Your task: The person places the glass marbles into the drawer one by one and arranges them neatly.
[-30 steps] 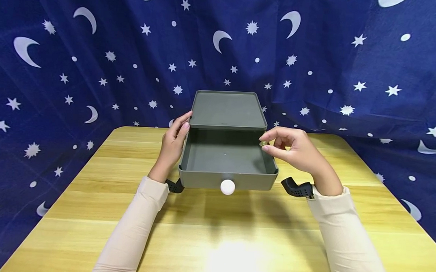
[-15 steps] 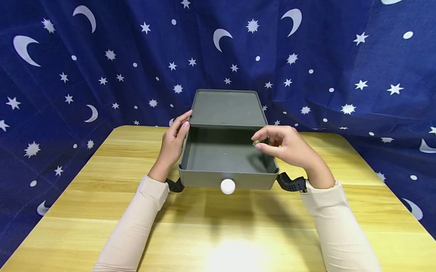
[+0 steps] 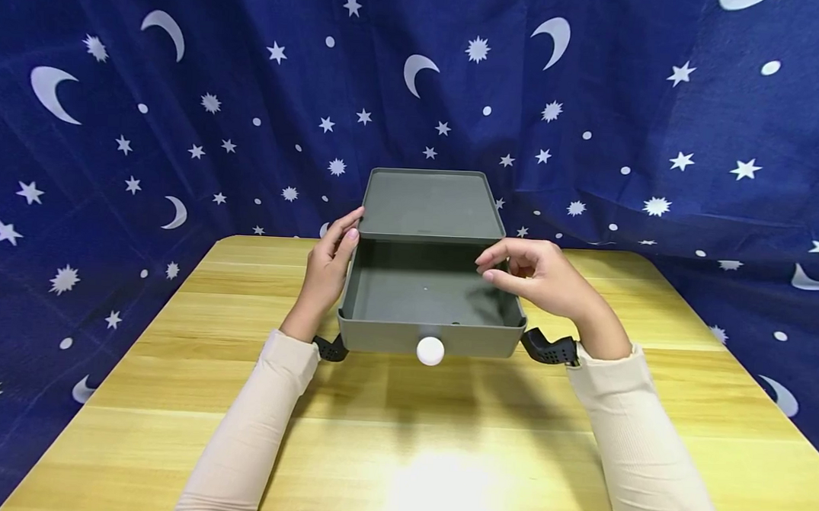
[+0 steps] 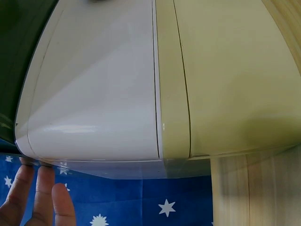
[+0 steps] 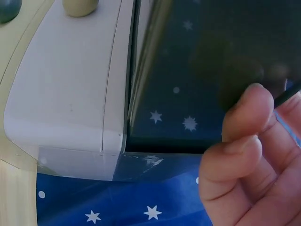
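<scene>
A small drawer cabinet stands in front of me, its grey top (image 3: 434, 203) at the back and its grey drawer (image 3: 394, 293) pulled out, with a white knob (image 3: 430, 351). My left hand (image 3: 326, 278) rests with extended fingers along the cabinet's left side. Over the drawer's right side hovers my right hand (image 3: 546, 280), thumb and forefinger apart, nothing visible between them. A tiny dark green marble-like thing (image 3: 455, 323) shows inside the drawer by the front wall, mostly hidden by it. In the right wrist view, the fingers (image 5: 249, 113) are bent beside the dark drawer interior.
Below the grey drawer, a white front (image 4: 103, 94) and a yellowish front (image 4: 240, 84) show in the left wrist view. The cabinet stands on a wooden table (image 3: 170, 397). A dark blue curtain (image 3: 286, 90) with moons and stars hangs behind it.
My right hand has moved left over the drawer and let go of the small greenish marble-like thing it pinched. That thing now shows at the drawer's front wall. My left hand stays put.
</scene>
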`<state>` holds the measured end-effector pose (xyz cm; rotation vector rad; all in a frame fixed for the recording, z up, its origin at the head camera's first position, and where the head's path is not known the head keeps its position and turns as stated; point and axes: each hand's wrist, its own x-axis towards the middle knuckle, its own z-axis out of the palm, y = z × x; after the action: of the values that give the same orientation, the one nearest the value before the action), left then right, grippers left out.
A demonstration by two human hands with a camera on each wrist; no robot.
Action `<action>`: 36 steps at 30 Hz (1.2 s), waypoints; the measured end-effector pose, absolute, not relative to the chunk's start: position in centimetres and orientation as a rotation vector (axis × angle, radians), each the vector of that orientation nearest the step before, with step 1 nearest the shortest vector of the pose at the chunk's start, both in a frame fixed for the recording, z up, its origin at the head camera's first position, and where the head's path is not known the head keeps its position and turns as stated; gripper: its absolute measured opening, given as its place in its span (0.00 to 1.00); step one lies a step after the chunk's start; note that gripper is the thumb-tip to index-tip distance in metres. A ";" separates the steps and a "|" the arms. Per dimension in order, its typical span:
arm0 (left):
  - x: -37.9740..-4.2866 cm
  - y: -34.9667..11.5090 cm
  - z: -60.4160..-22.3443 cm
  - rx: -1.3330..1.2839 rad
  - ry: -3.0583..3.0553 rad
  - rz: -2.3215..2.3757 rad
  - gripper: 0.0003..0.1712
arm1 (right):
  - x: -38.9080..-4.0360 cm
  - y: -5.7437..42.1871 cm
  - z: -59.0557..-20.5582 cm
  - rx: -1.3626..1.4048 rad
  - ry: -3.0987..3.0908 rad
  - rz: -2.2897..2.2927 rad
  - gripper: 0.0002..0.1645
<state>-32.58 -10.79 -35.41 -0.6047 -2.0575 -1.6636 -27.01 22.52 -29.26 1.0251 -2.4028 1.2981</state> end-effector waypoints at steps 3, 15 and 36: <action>-32.6 -10.8 -35.4 -0.608 -2.055 -1.665 0.26 | -26.7 22.6 -29.3 1.015 -2.396 1.296 0.10; -32.8 -10.7 -35.6 -0.618 -2.053 -1.660 0.26 | -24.8 23.1 -29.3 0.926 -2.260 1.374 0.12; -32.9 -10.9 -35.6 -0.616 -2.043 -1.665 0.25 | -20.1 21.8 -27.3 1.074 -2.263 1.349 0.20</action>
<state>-32.91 -10.89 -35.60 -0.6158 -2.0432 -1.6646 -20.12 21.82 -27.30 1.0744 -2.2632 1.3493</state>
